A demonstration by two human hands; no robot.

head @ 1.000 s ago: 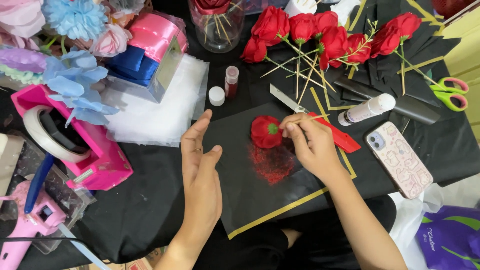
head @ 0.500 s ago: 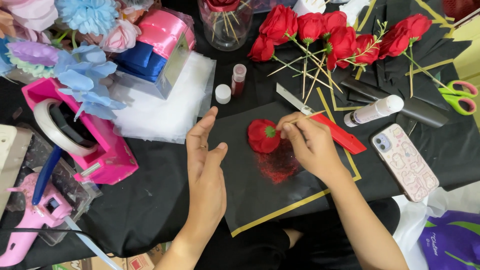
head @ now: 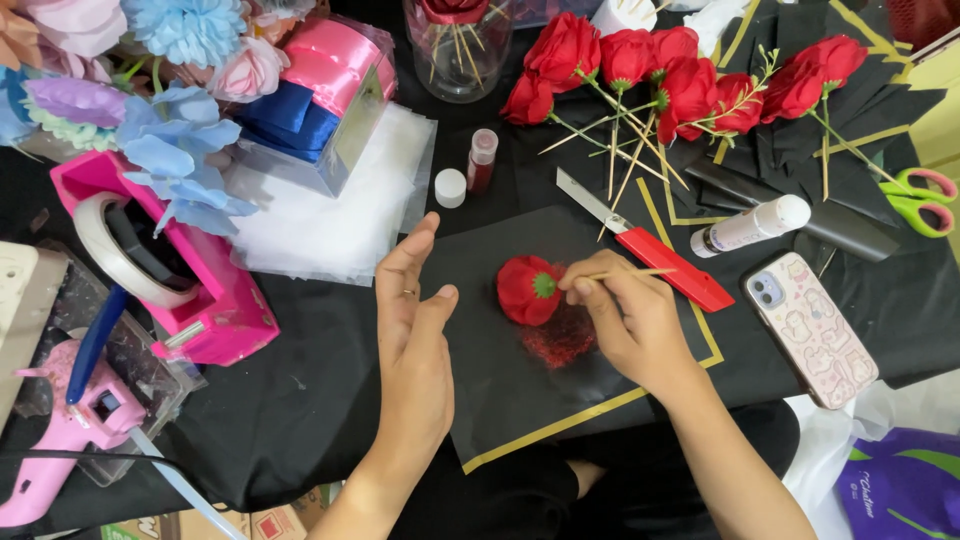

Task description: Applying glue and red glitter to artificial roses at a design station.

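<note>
Red fabric rose (head: 527,290) lies head-down on a black paper sheet (head: 520,390) edged with gold strip, roughly mid-table, its green calyx facing right toward the right hand (head: 630,325). That hand pinches the rose's thin wooden stick (head: 640,272) between thumb and fingertips, close to the calyx, the stick running off to the right over the knuckles; fingers curled tight around it. A patch of red glitter (head: 560,342) sits on the sheet just below the rose and partly under the right hand. Left hand (head: 412,330) rests on edge at the sheet's left border, fingers straight and together, thumb apart, holding nothing; it stands near the rose but clear of it, a strip of bare black paper between. So the rose sits between the two hands, touching only the right. Beyond the sheet: red utility knife (head: 650,250) with blade extended, just above the right hand; white glue stick (head: 750,225); phone (head: 812,328) in a patterned case to the right; small glitter vial (head: 482,160) with its white cap (head: 450,187) beside it; a cluster of finished red roses (head: 640,65) on sticks at the far edge; green-and-pink scissors (head: 920,200); pink tape dispenser (head: 170,260) and pink glue gun (head: 70,430) at left.
</note>
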